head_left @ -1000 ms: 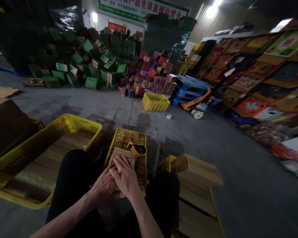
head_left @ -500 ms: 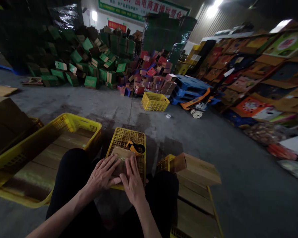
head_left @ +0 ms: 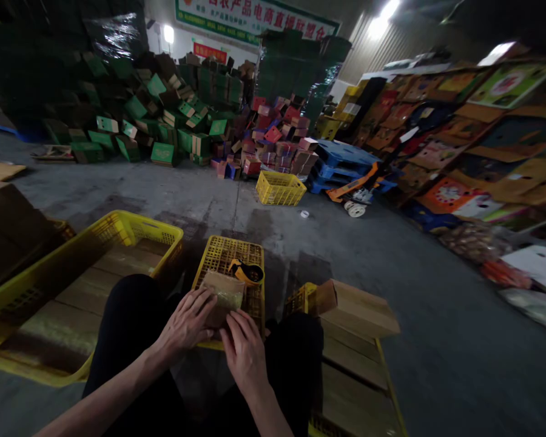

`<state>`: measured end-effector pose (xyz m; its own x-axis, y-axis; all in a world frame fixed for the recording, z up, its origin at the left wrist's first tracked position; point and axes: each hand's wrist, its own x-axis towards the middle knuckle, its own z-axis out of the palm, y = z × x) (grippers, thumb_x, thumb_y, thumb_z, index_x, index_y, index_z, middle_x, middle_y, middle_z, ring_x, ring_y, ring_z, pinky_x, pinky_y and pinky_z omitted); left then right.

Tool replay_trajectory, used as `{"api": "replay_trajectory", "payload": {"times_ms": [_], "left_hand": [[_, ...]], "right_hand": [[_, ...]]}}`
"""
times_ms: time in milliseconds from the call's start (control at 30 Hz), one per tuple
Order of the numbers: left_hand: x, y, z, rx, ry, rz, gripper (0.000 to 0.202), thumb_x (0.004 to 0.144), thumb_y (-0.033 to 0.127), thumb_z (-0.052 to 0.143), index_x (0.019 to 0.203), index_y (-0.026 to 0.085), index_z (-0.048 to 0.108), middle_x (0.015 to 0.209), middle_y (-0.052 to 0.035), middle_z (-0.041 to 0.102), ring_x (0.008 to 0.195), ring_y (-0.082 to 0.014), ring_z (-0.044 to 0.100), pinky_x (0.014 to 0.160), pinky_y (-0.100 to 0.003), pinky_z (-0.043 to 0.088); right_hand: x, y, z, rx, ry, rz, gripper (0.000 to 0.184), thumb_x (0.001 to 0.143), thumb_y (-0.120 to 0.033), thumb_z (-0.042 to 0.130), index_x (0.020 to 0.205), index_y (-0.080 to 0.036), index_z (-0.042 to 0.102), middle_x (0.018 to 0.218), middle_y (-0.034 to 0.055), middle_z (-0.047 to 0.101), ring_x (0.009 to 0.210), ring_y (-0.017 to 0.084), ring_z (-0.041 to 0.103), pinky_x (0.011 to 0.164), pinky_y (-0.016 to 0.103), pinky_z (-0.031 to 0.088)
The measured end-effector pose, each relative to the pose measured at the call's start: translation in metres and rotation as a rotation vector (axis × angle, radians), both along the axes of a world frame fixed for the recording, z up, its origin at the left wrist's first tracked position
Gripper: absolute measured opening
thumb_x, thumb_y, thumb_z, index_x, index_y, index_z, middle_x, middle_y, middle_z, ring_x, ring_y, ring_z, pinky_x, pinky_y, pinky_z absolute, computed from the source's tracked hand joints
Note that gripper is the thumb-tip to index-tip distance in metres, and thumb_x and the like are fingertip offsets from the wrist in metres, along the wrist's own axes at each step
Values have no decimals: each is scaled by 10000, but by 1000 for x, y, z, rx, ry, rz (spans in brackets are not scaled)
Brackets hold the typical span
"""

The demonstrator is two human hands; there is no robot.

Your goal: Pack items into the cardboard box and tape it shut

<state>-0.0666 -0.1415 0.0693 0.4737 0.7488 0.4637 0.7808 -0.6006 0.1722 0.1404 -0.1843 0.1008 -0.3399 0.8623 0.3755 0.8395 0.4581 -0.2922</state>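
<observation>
A small cardboard box (head_left: 222,280), with shiny clear tape over its top, rests on a yellow plastic crate (head_left: 216,246) between my knees. My left hand (head_left: 186,317) grips the box at its left side, fingers bent over the top edge. On the near right corner, my right hand (head_left: 246,343) has its fingers curled against the cardboard; the thumb tip is partly hidden. Just beyond the box, an orange and black tape dispenser (head_left: 247,272) lies on the crate's lattice surface.
To my left stands a long yellow crate (head_left: 168,233) holding flat cardboard boxes. An open cardboard box (head_left: 357,306) sits atop boxes in the right crate. Farther off are another yellow crate (head_left: 281,188), a pallet jack (head_left: 355,188) and piled green boxes (head_left: 164,153).
My right hand has slid from the taped top down to the near right corner, its fingers now curled. My left hand has shifted slightly toward the box's left side. The view has moved slightly.
</observation>
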Motion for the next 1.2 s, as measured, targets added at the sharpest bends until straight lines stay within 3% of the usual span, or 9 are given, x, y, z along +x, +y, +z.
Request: {"api": "replay_trajectory", "payload": {"times_ms": [167, 267, 400, 467, 567, 633, 767, 1033, 1200], "left_hand": [[-2, -7, -1, 0, -64, -81, 479, 970, 184, 466, 1443, 182, 537, 1423, -116, 600, 1341, -250, 537, 1131, -406, 462], [-12, -12, 3, -32, -88, -94, 422, 984, 221, 509, 1401, 210, 575, 1352, -92, 649, 1269, -243, 590, 1100, -400, 498], [-16, -15, 7, -77, -116, -90, 386, 998, 234, 518, 1377, 224, 590, 1305, -83, 670, 1233, -230, 608, 1077, -376, 508], [-14, -12, 7, -87, -110, -70, 469, 974, 247, 534, 1441, 212, 533, 1384, -102, 623, 1291, -250, 569, 1099, -394, 483], [-10, 1, 6, -89, -53, -33, 737, 904, 358, 593, 1570, 158, 350, 1570, -149, 442, 1443, -323, 412, 1160, -465, 398], [-9, 10, 5, -82, -12, -7, 834, 870, 419, 601, 1595, 144, 293, 1613, -158, 375, 1478, -343, 357, 1185, -490, 342], [-9, 23, 3, -100, 13, 50, 851, 825, 466, 629, 1572, 171, 348, 1581, -142, 436, 1433, -326, 425, 1181, -482, 315], [-6, 15, 1, -107, -20, 150, 1194, 714, 853, 613, 1604, 142, 257, 1571, -178, 439, 1393, -364, 462, 1153, -512, 320], [1, 6, 2, -60, -17, 189, 1136, 784, 797, 599, 1615, 118, 224, 1598, -199, 387, 1457, -381, 379, 1183, -522, 289]], "right_hand": [[-20, 2, 3, -13, -20, -4, 551, 1006, -342, 526, 1527, -175, 456, 1564, 84, 469, 1457, 273, 398, 1176, 465, 431], [-18, 0, 5, -20, -10, -2, 490, 1034, -347, 468, 1506, -214, 486, 1517, 68, 529, 1415, 258, 452, 1186, 487, 400], [-11, 5, 19, -51, 56, 1, 367, 1050, -312, 431, 1330, -217, 648, 1316, 68, 676, 1237, 239, 589, 1183, 481, 390], [-15, 13, 27, -65, 83, 2, 354, 1056, -312, 414, 1262, -213, 683, 1245, 63, 701, 1193, 234, 603, 1162, 458, 414], [-29, 28, 33, -65, 61, 22, 412, 1059, -371, 409, 1352, -179, 626, 1345, 83, 650, 1269, 254, 555, 1132, 435, 445], [-38, 36, 32, -55, 22, 15, 491, 1050, -437, 427, 1425, -154, 567, 1426, 103, 598, 1324, 274, 518, 1141, 443, 436], [-43, 45, 22, -31, -42, -45, 593, 1031, -531, 438, 1486, -157, 509, 1502, 117, 534, 1370, 306, 484, 1130, 484, 436], [-8, 40, -2, 28, -39, -102, 538, 1058, -441, 402, 1530, -189, 452, 1514, 101, 529, 1399, 279, 476, 1137, 473, 426], [0, 32, -12, 2, 2, -106, 546, 1074, -392, 371, 1570, -164, 373, 1584, 109, 435, 1469, 257, 398, 1156, 448, 432]]}}
